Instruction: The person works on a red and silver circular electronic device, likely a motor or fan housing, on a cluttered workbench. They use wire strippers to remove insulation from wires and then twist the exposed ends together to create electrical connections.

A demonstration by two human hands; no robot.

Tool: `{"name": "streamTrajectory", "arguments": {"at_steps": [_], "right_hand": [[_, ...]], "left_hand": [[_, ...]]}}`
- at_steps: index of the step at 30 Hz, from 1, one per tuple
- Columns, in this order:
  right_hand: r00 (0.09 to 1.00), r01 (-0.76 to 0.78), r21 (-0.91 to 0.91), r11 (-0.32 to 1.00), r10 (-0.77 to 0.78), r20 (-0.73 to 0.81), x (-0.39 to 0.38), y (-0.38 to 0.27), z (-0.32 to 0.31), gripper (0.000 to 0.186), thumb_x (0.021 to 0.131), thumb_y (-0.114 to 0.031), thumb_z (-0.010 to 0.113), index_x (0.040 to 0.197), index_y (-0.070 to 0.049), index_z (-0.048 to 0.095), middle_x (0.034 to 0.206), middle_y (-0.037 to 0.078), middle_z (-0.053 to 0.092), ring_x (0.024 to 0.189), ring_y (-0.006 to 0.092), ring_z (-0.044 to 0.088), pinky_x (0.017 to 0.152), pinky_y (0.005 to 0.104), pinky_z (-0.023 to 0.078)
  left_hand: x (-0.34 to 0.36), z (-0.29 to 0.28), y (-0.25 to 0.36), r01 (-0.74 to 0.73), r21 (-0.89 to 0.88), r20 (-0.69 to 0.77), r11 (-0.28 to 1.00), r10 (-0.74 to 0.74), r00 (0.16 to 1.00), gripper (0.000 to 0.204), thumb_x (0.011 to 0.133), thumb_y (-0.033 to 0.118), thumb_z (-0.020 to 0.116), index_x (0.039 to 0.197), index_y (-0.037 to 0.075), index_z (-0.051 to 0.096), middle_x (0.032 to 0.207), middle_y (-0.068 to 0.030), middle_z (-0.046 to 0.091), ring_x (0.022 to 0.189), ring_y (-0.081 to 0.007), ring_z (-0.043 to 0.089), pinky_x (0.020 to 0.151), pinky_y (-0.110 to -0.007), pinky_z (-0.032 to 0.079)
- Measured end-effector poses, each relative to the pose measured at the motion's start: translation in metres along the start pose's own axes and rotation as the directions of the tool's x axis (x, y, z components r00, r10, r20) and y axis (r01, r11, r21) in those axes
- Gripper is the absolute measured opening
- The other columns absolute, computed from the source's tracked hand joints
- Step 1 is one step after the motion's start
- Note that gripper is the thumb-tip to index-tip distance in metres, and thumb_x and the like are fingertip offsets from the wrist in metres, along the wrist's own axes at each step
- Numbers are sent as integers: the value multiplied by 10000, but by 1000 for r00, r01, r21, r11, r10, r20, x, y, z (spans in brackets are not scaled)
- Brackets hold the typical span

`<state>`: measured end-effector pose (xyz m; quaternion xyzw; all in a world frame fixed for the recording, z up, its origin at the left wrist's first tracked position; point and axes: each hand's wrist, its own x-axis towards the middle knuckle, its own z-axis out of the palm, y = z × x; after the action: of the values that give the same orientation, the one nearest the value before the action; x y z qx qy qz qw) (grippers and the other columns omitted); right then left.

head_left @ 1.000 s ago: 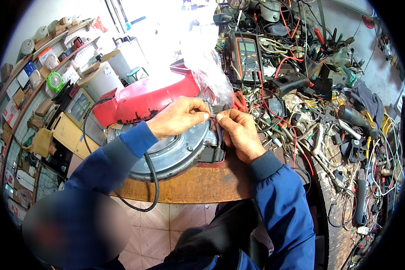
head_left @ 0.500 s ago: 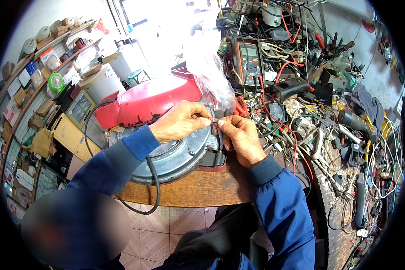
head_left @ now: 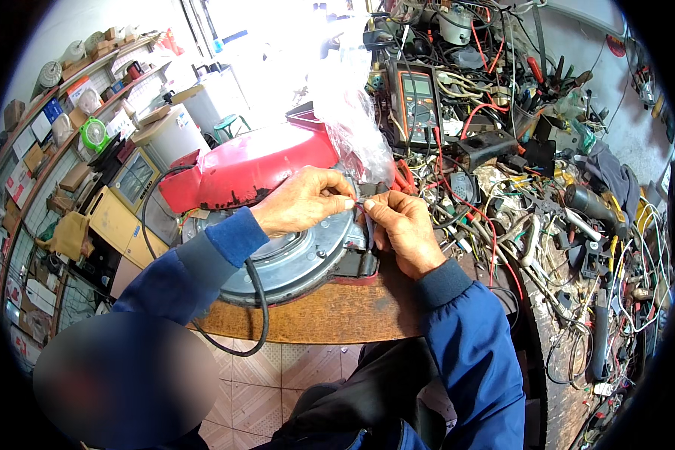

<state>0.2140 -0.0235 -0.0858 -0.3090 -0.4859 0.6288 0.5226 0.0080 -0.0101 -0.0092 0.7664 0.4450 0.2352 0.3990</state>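
My left hand (head_left: pixel 307 201) and my right hand (head_left: pixel 403 232) meet close together over a round grey metal machine base (head_left: pixel 300 271). Thumb and forefinger are pinched in each hand. A dark wire (head_left: pixel 369 231) runs down from the right fingertips toward a black corner part of the machine; its end at the fingertips is too small to make out. Behind my left hand is the machine's red housing (head_left: pixel 255 161), smudged black along its lower edge. A thick black cable (head_left: pixel 262 304) loops below my left wrist.
The machine rests on a brown wooden table (head_left: pixel 307 319). Clear plastic (head_left: pixel 360 139) lies against the housing. Rightward, a multimeter (head_left: pixel 418 101) stands amid tangled wires, red leads and tools. Loaded shelves (head_left: pixel 52 161) line the left wall. A blurred patch (head_left: pixel 127 379) covers the lower left.
Both hands keep nearly the same place and pinch. The fingertips have drawn very slightly apart.
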Motion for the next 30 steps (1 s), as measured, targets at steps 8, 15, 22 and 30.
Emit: {"name": "streamTrajectory", "arguments": {"at_steps": [8, 15, 22, 30], "right_hand": [[1000, 6, -2, 1000, -6, 19, 1, -1, -1, 186, 1002, -157, 684, 889, -10, 679, 643, -1, 600, 460, 62, 488, 411, 238, 342], [1000, -4, -20, 1000, 4, 24, 1, -4, -2, 179, 993, -153, 697, 885, -11, 674, 645, 0, 599, 465, 61, 494, 413, 237, 347], [998, -3, -17, 1000, 4, 56, 2, -4, -3, 129, 965, -129, 686, 894, -22, 675, 767, 51, 699, 480, 61, 508, 421, 228, 347], [998, 3, -13, 1000, -2, 57, 3, -4, -4, 158, 973, -139, 691, 875, -16, 670, 691, 19, 632, 470, 64, 500, 416, 236, 350]], "left_hand": [[1, 1, -3, 3, -10, -18, 1000, -3, 1000, 144, 991, 94, 707, 1076, -21, 692, 968, -37, 692, 904, -96, 630, 802, -263, 523], [2, 0, -5, 0, -4, -13, 1000, 0, 1000, 150, 992, 109, 713, 1073, -16, 694, 980, -40, 696, 926, -101, 635, 835, -267, 527], [1, -1, -5, -10, -18, -13, 1000, 9, 1000, 146, 989, 105, 716, 1071, -14, 693, 979, -37, 691, 931, -102, 635, 842, -270, 530], [1, 0, -5, -23, -37, -10, 999, 23, 1000, 151, 987, 101, 718, 1076, -17, 690, 976, -35, 688, 928, -99, 636, 841, -269, 532]]}}
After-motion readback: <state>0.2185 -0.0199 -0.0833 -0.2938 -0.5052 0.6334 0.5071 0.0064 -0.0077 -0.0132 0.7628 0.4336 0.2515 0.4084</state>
